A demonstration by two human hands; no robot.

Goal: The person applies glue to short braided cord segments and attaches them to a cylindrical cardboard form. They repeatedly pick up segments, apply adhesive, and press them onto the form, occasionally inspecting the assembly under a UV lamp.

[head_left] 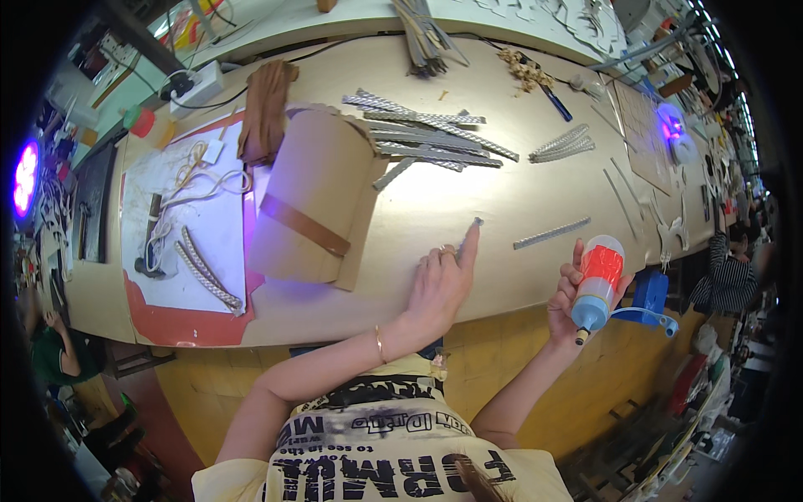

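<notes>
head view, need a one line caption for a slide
Left hand presses a thin strip on the workbench; right hand holds a glue bottle tipped downward.

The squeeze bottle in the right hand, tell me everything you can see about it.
The squeeze bottle looks like soft translucent white plastic with a red-orange band around its upper body and a blue conical cap ending in a small dark nozzle. It is tilted, nozzle pointing down and toward the person, held off the table's near edge. The right hand wraps it from the left, fingers on its side. Nothing else touches it.
</notes>
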